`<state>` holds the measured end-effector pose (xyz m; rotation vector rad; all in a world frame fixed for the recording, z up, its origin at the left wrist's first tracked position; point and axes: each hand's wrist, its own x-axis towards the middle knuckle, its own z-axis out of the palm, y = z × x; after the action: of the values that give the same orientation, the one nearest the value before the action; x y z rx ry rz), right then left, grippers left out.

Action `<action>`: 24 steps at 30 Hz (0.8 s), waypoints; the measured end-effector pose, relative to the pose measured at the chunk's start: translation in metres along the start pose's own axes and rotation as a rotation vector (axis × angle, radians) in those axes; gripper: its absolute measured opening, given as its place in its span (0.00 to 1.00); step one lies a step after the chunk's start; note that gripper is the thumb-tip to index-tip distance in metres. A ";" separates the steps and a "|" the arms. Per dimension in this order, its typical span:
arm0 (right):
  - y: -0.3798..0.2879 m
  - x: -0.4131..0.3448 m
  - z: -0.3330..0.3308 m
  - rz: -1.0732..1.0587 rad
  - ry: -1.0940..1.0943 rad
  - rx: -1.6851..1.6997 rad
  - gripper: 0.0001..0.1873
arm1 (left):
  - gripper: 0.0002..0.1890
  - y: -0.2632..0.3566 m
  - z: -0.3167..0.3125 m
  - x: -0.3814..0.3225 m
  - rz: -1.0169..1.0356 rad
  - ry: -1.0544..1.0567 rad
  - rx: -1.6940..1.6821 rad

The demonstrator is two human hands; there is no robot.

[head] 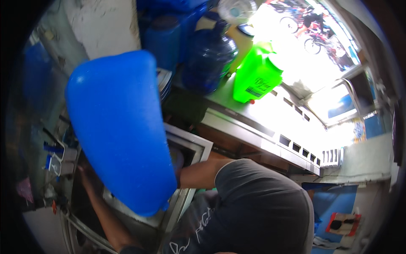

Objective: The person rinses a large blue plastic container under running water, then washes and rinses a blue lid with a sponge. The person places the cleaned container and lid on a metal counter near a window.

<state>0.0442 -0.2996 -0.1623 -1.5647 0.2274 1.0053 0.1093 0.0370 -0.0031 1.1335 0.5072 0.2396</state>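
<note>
A large blue plastic container [120, 127] fills the left middle of the view, tilted, and covers much of what lies behind it. My left forearm rises from the bottom edge. My left hand [85, 174] is at the container's lower left side, dark and partly hidden, so its grip cannot be made out. From the grey sleeve my right forearm runs left and passes behind the container, which hides my right hand. Beneath the container are a metal-framed sink or basin edge [203, 149] and a pale surface.
A bright green jug [258, 74] with a red tap, a blue water bottle [206, 60] and a yellow container [241, 41] stand on a metal counter [253, 127]. Blue barrels are behind. A bracket with blue parts [58, 158] is at left. Bicycles show outside.
</note>
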 end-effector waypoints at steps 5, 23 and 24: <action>0.019 -0.039 0.021 -0.001 0.056 0.049 0.20 | 0.28 -0.119 -0.067 -0.141 -0.516 -0.092 0.469; -0.028 -0.105 0.029 -0.183 0.298 0.130 0.20 | 0.24 -0.124 -0.160 -0.220 -0.468 -0.235 0.799; -0.025 -0.109 0.028 -0.181 0.306 0.136 0.20 | 0.24 -0.121 -0.161 -0.222 -0.479 -0.236 0.815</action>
<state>-0.0189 -0.3091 -0.0668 -1.5782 0.3514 0.5960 -0.1712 0.0206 -0.1074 1.7511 0.6692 -0.5647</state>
